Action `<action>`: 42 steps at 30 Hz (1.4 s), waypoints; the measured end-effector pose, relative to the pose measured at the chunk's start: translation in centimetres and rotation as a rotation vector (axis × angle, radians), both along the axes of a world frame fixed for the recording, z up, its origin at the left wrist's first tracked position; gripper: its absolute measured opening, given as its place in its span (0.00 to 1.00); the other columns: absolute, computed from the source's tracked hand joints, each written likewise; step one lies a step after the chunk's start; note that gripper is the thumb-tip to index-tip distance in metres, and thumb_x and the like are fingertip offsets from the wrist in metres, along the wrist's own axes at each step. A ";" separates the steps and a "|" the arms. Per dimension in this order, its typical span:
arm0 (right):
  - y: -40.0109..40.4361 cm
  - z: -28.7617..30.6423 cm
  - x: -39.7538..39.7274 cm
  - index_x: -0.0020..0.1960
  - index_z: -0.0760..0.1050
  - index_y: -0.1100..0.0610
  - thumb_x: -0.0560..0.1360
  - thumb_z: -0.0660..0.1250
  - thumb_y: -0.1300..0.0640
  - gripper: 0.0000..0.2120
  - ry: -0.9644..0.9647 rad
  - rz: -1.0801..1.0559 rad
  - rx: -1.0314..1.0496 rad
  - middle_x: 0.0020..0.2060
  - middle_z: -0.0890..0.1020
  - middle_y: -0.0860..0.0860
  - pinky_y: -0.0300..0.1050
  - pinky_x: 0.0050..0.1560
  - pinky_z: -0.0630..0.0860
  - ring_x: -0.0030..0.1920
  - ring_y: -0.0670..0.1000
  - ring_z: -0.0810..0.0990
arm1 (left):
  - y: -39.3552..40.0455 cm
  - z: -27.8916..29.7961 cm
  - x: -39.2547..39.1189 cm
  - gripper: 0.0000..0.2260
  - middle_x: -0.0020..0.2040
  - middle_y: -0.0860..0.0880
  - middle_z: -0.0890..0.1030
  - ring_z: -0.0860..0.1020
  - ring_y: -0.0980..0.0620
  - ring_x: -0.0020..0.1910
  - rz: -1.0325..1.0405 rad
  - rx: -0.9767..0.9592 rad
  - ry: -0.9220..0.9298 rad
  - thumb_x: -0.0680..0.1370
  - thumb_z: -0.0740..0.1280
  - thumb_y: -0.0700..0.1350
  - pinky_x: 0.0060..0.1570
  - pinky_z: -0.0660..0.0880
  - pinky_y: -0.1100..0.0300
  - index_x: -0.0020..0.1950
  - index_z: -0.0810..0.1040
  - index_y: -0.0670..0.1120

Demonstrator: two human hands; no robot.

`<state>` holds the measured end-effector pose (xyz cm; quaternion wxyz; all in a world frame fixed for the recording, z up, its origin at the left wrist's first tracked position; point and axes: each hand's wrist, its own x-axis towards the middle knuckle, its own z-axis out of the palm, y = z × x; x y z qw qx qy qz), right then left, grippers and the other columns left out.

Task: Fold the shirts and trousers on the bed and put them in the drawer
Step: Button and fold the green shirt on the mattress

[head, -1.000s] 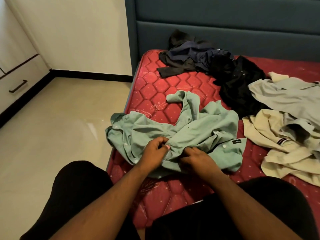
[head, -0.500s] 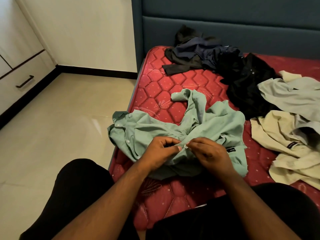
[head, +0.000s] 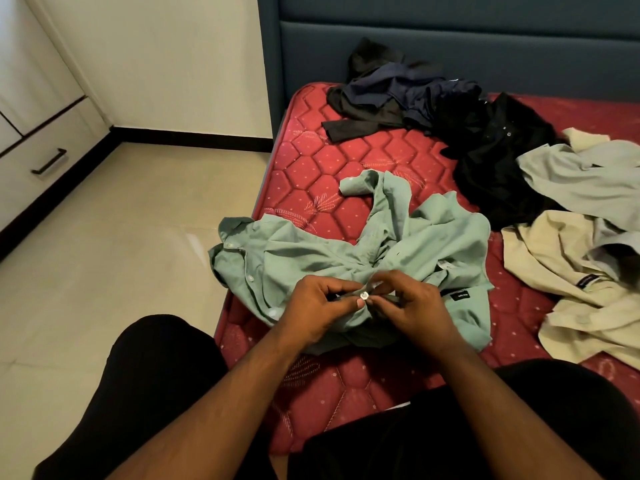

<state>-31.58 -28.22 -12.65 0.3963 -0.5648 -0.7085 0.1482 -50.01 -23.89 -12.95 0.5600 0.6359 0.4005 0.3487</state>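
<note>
Red quilted mattress (head: 346,161), beige tiled floor (head: 121,237).

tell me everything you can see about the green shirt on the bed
The pale green button-up cotton-looking shirt lies crumpled and unfolded near the edge of the red quilted mattress, one sleeve trailing toward the headboard. White buttons run down its placket. The left hand and right hand pinch its front around one button.

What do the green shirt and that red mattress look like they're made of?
Green shirt: thin woven cloth, likely cotton or a blend; matte, creases softly, pale buttons. Mattress: quilted synthetic-looking fabric, slight sheen, stitched hexagons with woven dots.
</note>
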 end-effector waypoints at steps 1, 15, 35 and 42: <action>0.0 0.0 0.1 0.61 0.77 0.48 0.70 0.75 0.57 0.21 0.038 0.011 -0.078 0.39 0.83 0.41 0.32 0.45 0.75 0.40 0.38 0.81 | 0.0 -0.1 0.0 0.11 0.47 0.51 0.86 0.83 0.57 0.47 -0.006 0.041 0.030 0.72 0.75 0.36 0.52 0.78 0.63 0.54 0.85 0.42; -0.2 -0.4 -0.9 0.40 0.80 0.53 0.69 0.65 0.47 0.11 -0.243 -0.250 -0.017 0.32 0.83 0.50 0.48 0.33 0.77 0.35 0.55 0.82 | -1.3 -1.2 1.6 0.07 0.38 0.53 0.85 0.81 0.60 0.38 0.242 0.463 0.208 0.72 0.71 0.47 0.40 0.76 0.67 0.44 0.86 0.45; 0.5 0.7 3.7 0.45 0.75 0.47 0.64 0.80 0.55 0.16 -0.151 -0.010 -0.327 0.47 0.70 0.41 0.39 0.48 0.73 0.45 0.38 0.73 | 4.2 -0.5 -3.9 0.08 0.50 0.52 0.85 0.81 0.55 0.50 -0.175 0.257 0.771 0.76 0.71 0.48 0.53 0.77 0.54 0.54 0.84 0.50; -0.9 0.7 5.1 0.43 0.83 0.55 0.69 0.73 0.64 0.06 -0.332 -0.008 -0.343 0.50 0.73 0.46 0.48 0.50 0.77 0.50 0.50 0.78 | 3.1 4.2 3.7 0.11 0.42 0.53 0.84 0.81 0.53 0.43 -0.030 0.237 0.681 0.71 0.71 0.57 0.48 0.79 0.54 0.46 0.84 0.51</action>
